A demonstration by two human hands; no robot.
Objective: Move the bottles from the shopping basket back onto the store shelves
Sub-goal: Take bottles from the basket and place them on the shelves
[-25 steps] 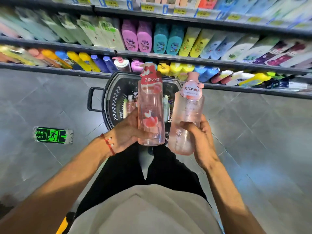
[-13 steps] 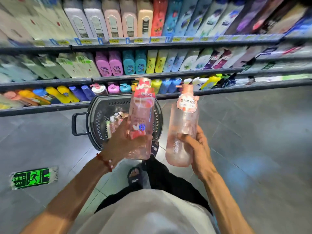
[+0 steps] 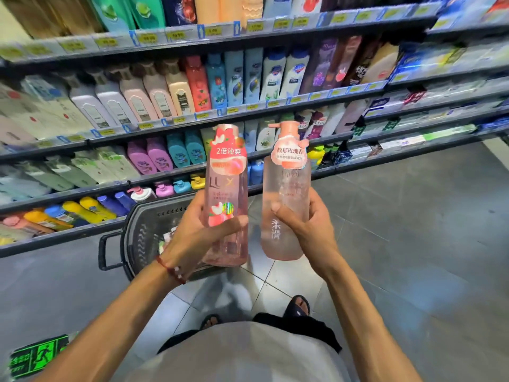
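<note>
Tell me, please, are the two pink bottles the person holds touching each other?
Apart. The head view shows a strip of shelf and floor between the darker pink bottle in the left hand and the paler bottle in the right hand.

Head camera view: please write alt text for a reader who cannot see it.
A person's left hand holds a pink Lux bottle and the right hand a paler pink pump bottle, both upright before store shelves of toiletries. A dark shopping basket sits on the grey tiled floor behind the hands.
</note>
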